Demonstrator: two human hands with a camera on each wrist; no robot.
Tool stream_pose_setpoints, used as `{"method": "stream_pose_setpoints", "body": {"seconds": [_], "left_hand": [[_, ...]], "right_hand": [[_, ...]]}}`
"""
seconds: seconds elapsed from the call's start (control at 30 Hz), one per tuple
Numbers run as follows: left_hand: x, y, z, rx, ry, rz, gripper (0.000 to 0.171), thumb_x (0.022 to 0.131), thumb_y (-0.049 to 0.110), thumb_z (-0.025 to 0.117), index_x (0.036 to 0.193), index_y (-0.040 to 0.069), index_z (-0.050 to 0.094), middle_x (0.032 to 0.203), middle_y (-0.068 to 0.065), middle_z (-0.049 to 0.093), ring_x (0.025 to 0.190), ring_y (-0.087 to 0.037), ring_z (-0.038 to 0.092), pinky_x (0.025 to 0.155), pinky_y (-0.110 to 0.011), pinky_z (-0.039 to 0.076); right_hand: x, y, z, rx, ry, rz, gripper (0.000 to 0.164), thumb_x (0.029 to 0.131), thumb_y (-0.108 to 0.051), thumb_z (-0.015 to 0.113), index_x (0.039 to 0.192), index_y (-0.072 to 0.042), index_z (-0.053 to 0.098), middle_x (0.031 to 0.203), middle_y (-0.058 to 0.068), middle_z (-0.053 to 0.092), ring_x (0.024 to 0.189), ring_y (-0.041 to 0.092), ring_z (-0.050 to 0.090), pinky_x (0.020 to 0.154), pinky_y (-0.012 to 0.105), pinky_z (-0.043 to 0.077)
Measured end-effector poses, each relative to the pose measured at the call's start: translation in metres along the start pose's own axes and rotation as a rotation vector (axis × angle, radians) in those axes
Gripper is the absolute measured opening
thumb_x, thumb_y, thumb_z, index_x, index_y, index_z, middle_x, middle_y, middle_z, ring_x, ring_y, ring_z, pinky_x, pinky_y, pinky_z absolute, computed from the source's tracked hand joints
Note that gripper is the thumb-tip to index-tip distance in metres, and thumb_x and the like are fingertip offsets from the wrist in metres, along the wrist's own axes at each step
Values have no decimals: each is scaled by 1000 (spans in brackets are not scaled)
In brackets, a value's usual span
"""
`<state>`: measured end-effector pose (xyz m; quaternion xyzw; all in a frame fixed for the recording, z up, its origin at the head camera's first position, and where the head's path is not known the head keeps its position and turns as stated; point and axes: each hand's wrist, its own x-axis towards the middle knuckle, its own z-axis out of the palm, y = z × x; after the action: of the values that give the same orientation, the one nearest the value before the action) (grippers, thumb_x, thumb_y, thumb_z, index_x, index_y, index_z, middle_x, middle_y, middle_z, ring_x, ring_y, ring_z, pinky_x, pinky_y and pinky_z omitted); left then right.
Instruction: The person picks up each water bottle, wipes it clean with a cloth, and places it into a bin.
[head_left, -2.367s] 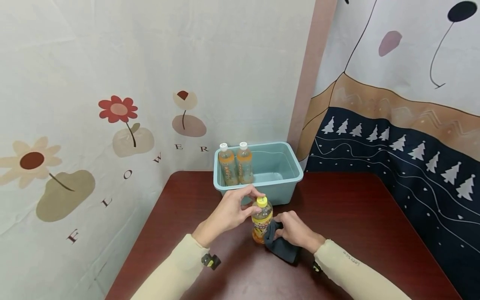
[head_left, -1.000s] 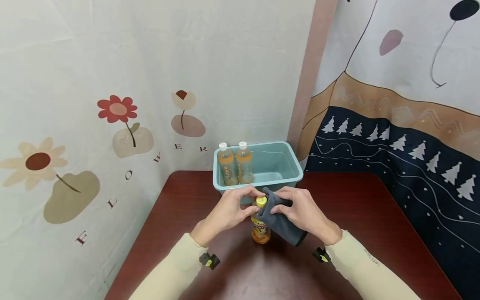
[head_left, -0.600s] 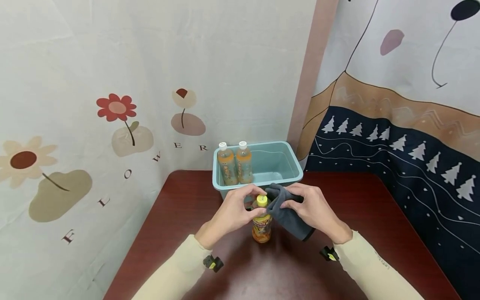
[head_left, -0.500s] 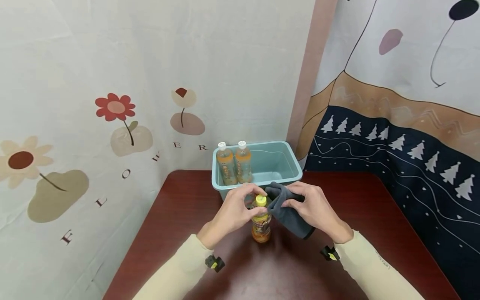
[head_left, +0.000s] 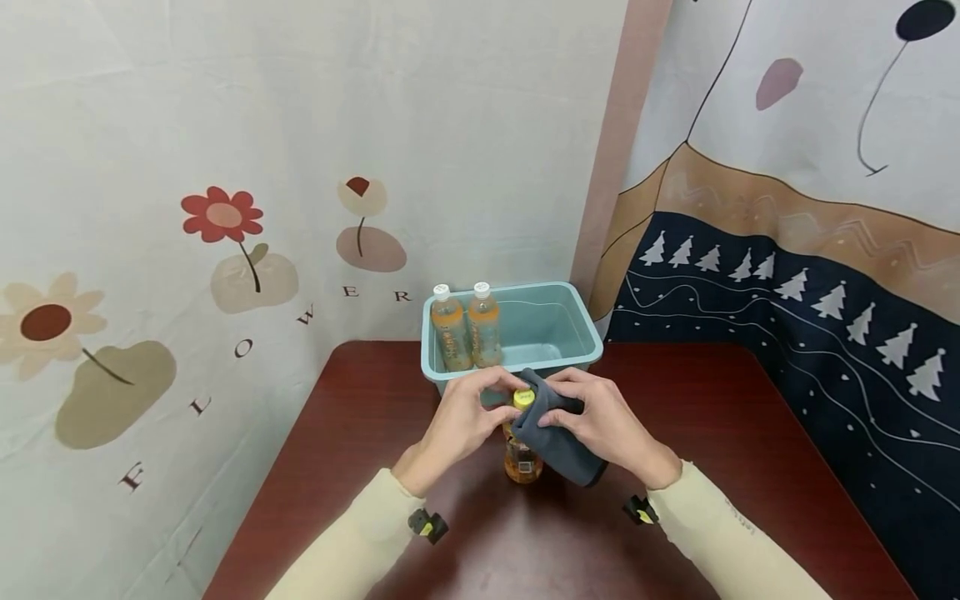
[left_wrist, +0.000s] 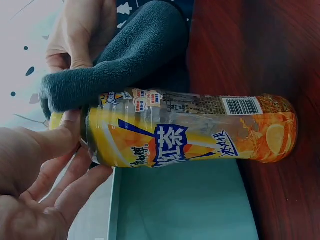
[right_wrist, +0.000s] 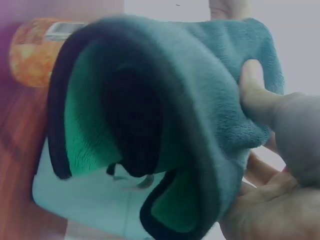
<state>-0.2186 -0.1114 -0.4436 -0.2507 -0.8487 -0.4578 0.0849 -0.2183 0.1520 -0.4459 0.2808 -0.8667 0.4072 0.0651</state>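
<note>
A bottle of orange-labelled iced tea (left_wrist: 175,135) with a yellow cap (head_left: 524,399) stands upright on the table. My left hand (head_left: 467,418) grips it around the neck just below the cap, thumb in front and fingers behind. In my right hand (head_left: 600,419) is a dark grey-blue cloth (head_left: 558,446), pinched between thumb and fingers and wrapped against the bottle's right shoulder. The cloth's lower end hangs down beside the bottle and covers part of its label. In the right wrist view the cloth (right_wrist: 210,85) hides most of the bottle, leaving its base visible.
Just behind the hands is a light blue plastic bin (head_left: 592,354). Two white-capped bottles, one at the left (head_left: 452,333) and one beside it (head_left: 485,329), stand in its left side. The dark red table (head_left: 675,467) meets printed wall cloths at the back and right.
The cloth in my right hand has risen from low on the bottle to its neck, moved off rightward, then come back against it. The bottle has turned, bringing its barcode toward the head view.
</note>
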Motion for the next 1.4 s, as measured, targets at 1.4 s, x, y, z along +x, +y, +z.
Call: {"method": "stream_pose_setpoints", "body": {"seconds": [1.4], "left_hand": [[1, 7, -4, 46, -68, 65, 27, 91, 13, 100, 108, 18, 80, 128, -2, 89, 116, -22, 86, 102, -43, 71]], "right_hand": [[-16, 49, 39, -111, -156, 11, 29, 96, 1, 92, 119, -15, 92, 116, -5, 88, 108, 13, 83, 91, 30, 70]]}}
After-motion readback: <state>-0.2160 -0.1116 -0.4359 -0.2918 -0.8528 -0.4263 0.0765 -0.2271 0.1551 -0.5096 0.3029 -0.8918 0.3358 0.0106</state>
